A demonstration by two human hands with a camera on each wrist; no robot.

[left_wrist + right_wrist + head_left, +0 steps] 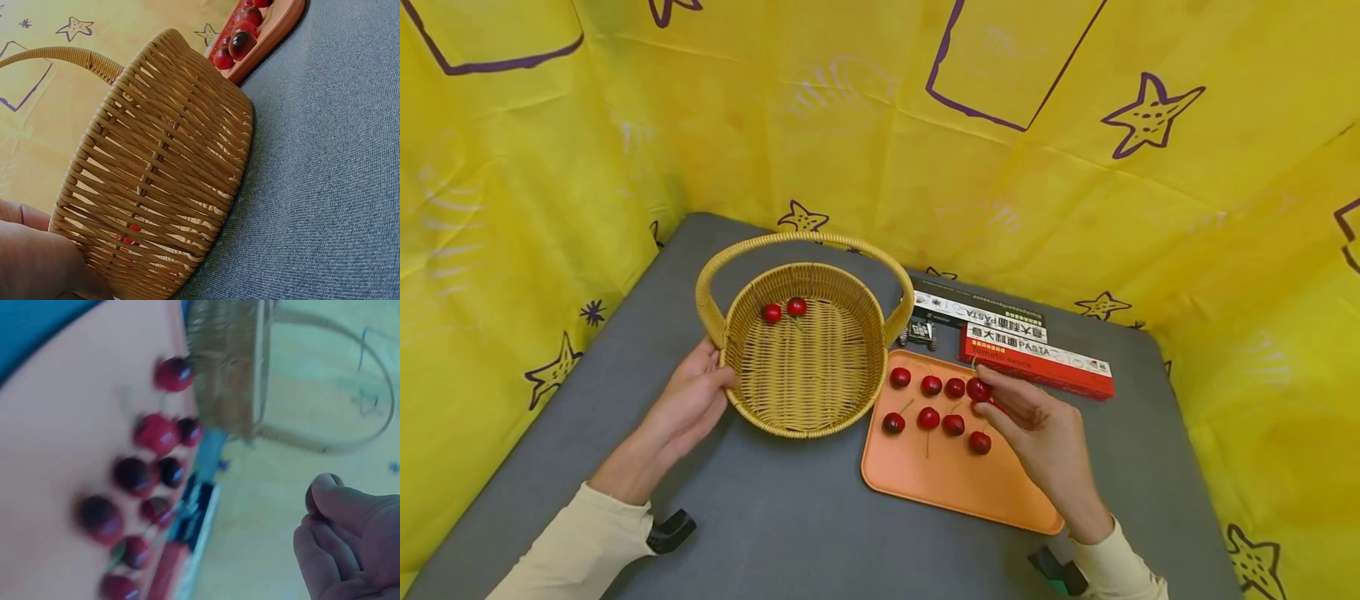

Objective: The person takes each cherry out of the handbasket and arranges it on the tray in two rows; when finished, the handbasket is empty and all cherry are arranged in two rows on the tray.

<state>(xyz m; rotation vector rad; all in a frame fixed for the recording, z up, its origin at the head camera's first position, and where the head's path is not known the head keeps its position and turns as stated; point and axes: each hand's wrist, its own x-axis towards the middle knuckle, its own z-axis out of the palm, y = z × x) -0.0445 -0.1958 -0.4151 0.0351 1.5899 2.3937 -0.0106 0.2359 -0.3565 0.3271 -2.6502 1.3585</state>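
A round wicker basket (811,432) with a tall arched handle stands left of centre. My left hand (692,390) grips its left rim, thumb over the edge. Two red cherries (797,307) lie inside, near the back wall. My right hand (1045,433) pinches one cherry (978,389) between thumb and fingertips, above the orange tray (940,479). Several more cherries (928,418), some with stems, sit on that tray in two loose rows. In the right wrist view, the pinched cherry (310,501) is largely covered by the thumb.
Behind the tray lie a red-and-white pasta box (1037,360) and a black-and-white pasta box (977,310). A small dark object (919,333) sits between basket and boxes. The grey table (760,517) is bordered by yellow patterned cloth (865,150).
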